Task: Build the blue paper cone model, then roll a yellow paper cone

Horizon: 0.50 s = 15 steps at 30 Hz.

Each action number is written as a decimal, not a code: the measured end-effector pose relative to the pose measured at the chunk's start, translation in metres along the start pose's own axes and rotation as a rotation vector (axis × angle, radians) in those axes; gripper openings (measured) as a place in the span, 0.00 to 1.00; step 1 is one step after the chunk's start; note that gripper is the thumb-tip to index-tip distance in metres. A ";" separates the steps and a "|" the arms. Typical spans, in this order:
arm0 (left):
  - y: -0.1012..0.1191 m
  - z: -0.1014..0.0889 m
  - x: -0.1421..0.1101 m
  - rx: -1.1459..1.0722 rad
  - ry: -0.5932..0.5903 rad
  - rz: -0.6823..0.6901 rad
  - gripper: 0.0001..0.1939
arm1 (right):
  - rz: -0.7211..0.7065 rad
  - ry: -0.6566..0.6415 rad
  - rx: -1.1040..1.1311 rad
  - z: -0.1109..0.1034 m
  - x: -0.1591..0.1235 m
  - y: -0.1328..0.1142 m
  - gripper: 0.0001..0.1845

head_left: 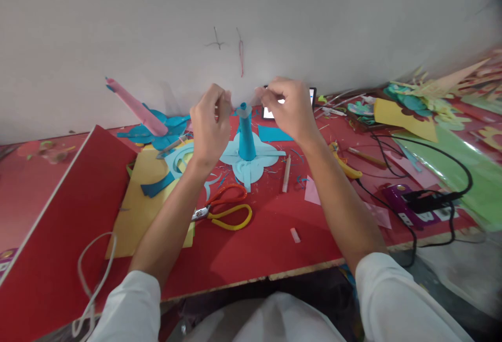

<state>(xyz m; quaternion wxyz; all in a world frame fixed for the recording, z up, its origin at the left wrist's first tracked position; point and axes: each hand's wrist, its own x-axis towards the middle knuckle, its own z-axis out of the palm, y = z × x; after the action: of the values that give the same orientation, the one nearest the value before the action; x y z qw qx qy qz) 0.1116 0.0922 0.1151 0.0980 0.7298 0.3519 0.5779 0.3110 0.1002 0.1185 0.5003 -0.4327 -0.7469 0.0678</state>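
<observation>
At the back edge of the table, the right hand covers part of a screen. The left forearm hides the tips of the scissors. By the left edge, a red board runs out of view.

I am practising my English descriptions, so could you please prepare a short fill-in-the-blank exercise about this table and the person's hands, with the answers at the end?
1. The upright blue paper tube stands ____ the left hand and the right hand.
2. The scissors have one orange-red handle and one ____ handle.
3. The leaning paper tube, on the left side, is mainly ____.
4. The tabletop is ____.

Missing words: between; yellow; pink; red.
</observation>
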 end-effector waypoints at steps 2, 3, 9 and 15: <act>0.003 0.000 0.001 -0.027 0.039 0.062 0.15 | -0.025 0.037 0.037 -0.003 0.000 -0.010 0.20; 0.005 0.001 0.002 -0.041 0.047 0.093 0.13 | -0.034 0.045 0.056 -0.004 -0.002 -0.017 0.18; 0.010 0.008 -0.024 -0.065 0.121 0.153 0.15 | -0.054 0.134 -0.032 0.004 -0.042 -0.051 0.17; -0.016 0.012 -0.099 0.249 -0.338 0.147 0.15 | 0.037 -0.133 -0.580 0.014 -0.118 -0.025 0.18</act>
<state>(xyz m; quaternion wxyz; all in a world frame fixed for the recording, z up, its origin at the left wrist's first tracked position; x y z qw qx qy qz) 0.1074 0.0450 0.0257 0.0222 0.8464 0.3449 0.4051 0.3000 0.0053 0.0433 0.3045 -0.5656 -0.7584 -0.1111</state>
